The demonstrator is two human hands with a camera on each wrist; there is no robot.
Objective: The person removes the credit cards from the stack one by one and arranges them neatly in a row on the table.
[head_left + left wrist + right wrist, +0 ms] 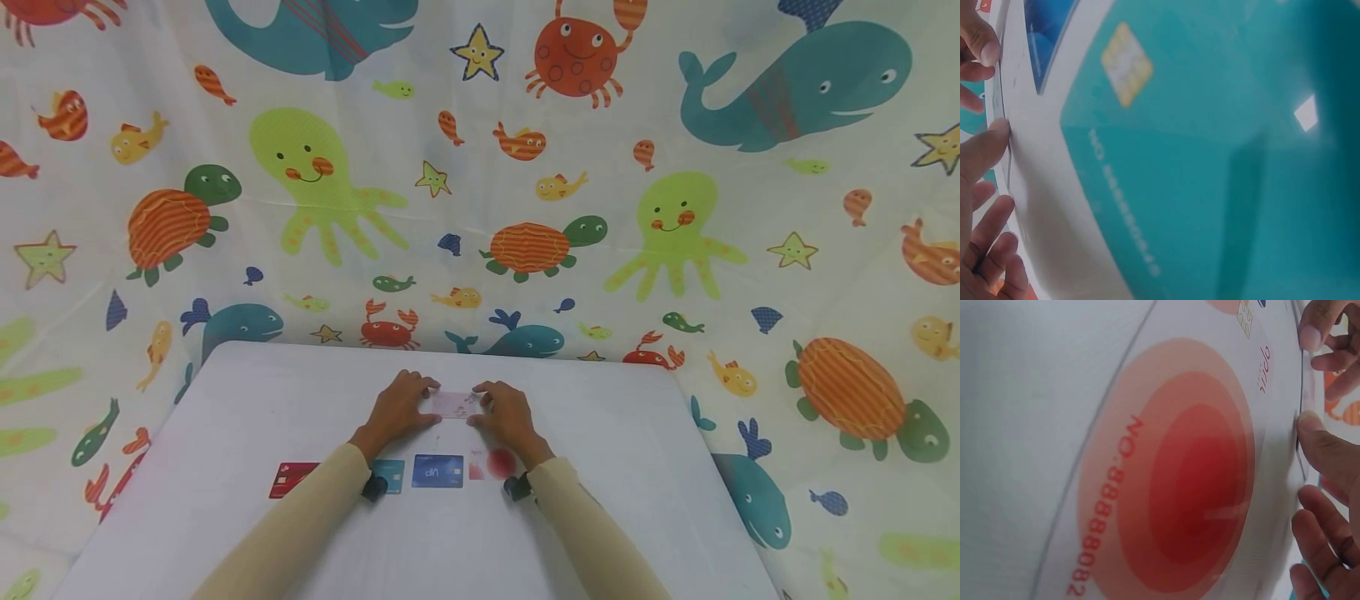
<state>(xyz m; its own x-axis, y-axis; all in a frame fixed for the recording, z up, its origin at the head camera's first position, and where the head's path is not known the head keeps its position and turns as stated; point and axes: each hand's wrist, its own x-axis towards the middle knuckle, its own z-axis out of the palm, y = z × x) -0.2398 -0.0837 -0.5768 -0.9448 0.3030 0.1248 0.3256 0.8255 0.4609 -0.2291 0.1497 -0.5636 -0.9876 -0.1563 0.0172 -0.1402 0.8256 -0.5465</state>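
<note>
- Between the left hand and the right hand, at the fingertips: one pale pink card, long side running from hand to hand; whether it lies flat or is slightly raised cannot be told.
- At the card's left end: left thumb and index finger, bent and parted by the card's short side, gripping it; remaining fingers curled loosely beyond the thumb.
- At the card's right end: right thumb and index finger, likewise bent and parted, gripping it; other fingers loosely curled.
- Nearer the person than the fingers, directly below the pink card: blue card, chip at its right end, lettering upside down.
- Below the left fingers, just left of the blue card: teal card with chip, partly covered at the left wrist.
- Farther left of those fingers: red card, partly hidden by the left sleeve.
- Below the right fingers: white card with red concentric circles, chip and red number.
- Behind the right fingers: right sleeve, beige.
- Under the fingers: white table.
- Beyond the fingers: curtain printed with sea animals.
</note>
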